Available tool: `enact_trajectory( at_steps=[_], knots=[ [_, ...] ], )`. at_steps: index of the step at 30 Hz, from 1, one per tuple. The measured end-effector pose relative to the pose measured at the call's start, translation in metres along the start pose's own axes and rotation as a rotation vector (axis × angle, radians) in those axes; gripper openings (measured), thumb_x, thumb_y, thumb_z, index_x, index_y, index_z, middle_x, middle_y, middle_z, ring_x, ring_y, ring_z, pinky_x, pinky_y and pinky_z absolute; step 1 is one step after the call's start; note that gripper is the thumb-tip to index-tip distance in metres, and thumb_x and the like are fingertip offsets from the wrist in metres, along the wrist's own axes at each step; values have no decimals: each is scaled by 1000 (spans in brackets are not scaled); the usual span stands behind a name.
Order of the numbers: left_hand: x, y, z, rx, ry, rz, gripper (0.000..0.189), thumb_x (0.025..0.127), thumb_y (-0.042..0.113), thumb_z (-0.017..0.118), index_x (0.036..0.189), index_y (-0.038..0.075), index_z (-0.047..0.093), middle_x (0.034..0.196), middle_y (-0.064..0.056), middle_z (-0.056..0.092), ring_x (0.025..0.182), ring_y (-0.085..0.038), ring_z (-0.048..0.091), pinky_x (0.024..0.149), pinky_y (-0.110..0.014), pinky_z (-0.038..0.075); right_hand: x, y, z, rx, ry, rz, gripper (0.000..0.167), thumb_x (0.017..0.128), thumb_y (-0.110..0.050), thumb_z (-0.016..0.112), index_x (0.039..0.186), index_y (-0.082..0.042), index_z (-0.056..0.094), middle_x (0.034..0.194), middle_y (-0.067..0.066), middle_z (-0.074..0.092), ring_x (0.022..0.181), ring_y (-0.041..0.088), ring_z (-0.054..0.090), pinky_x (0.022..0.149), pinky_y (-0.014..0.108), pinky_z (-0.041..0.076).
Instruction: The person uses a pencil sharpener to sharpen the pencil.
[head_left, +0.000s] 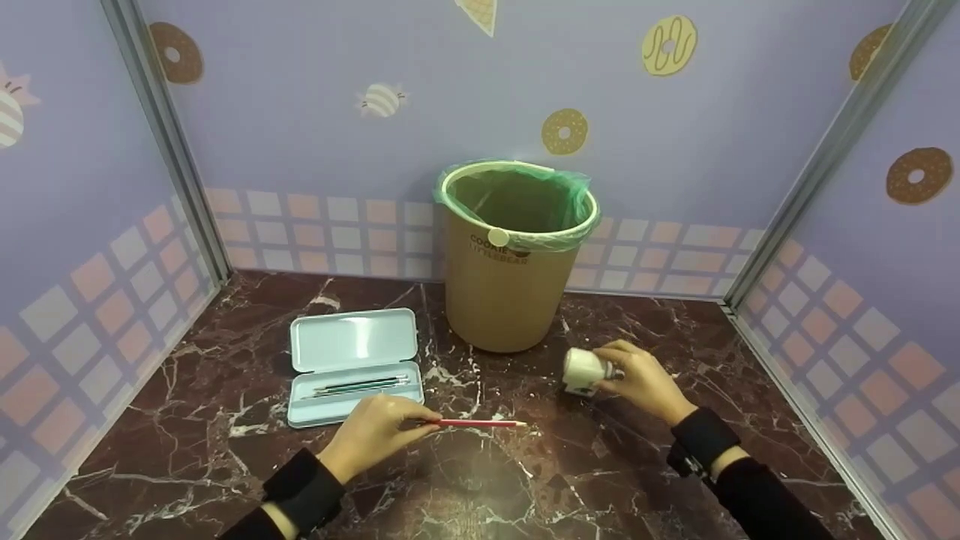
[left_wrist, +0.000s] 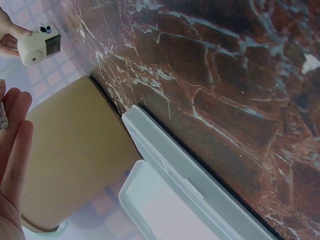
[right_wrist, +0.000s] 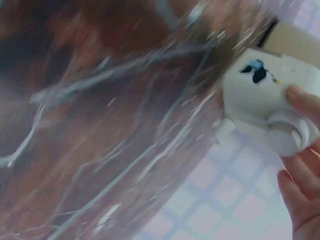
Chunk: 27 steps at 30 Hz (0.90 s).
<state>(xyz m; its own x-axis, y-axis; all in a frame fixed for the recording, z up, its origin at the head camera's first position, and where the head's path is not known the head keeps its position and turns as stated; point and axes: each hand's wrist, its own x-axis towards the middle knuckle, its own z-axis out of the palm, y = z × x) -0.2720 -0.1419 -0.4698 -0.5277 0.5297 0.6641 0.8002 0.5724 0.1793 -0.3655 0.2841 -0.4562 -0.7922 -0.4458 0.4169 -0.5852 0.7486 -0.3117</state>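
One red pencil (head_left: 480, 423) in left hand (head_left: 382, 431), right hand (head_left: 646, 381) gripping device (head_left: 582, 369), cased pencils (head_left: 361, 385) head view only

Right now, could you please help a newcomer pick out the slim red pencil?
Find the tall tan bin with its green plastic liner. Nearer the camera, the left hand pinches the slim red pencil. Unlike the dark pencils in the open pale-blue case, it is red.

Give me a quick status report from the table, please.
Left hand pinching red pencil. Right hand gripping white device. Pencil and device apart, nothing visible between them.
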Motion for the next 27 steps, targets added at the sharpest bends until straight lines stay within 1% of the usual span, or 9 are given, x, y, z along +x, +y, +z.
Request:
enact_trajectory(
  at_steps=[5,10,15,19,23,27],
  knots=[
    [-1,0,1,-14,-28,-23,15,79,12,84,94,15,82,87,0,82,72,-12,75,68,-24,60,-8,-26,-1,45,-85,-93,49,75,-16,90,120,-4,73,112,6,72,97,22,72,85,38,62],
    [-2,0,1,-19,-56,-51,15,80,11,84,94,15,82,87,0,81,72,-14,76,68,-25,60,-15,-45,-1,57,-156,-147,47,76,-19,90,119,-7,74,112,6,73,98,21,71,84,36,62],
    [-3,-1,0,-12,-70,-66,14,80,12,84,94,15,82,87,0,81,71,-14,75,67,-25,60,-21,-57,0,105,-219,-171,47,76,-24,91,117,-8,75,108,4,73,95,17,70,81,32,62],
    [-4,-2,-1,-17,-80,-76,14,80,10,84,94,14,81,87,-1,81,71,-15,75,67,-25,60,-24,-64,1,145,-261,-185,46,78,-25,89,119,-10,75,109,2,72,96,15,70,79,31,61],
    [-5,-3,-1,-35,-99,-97,14,80,10,83,93,12,81,87,-2,81,70,-16,75,66,-25,60,-27,-70,1,176,-284,-186,46,79,-26,88,121,-13,74,111,1,72,96,12,70,79,28,61],
    [-6,-3,0,-43,-116,-118,12,82,13,82,94,12,81,86,-1,81,70,-15,75,66,-26,60,-28,-75,2,196,-284,-202,46,79,-25,88,121,-13,74,110,0,72,96,9,69,79,25,60]
  ],
)
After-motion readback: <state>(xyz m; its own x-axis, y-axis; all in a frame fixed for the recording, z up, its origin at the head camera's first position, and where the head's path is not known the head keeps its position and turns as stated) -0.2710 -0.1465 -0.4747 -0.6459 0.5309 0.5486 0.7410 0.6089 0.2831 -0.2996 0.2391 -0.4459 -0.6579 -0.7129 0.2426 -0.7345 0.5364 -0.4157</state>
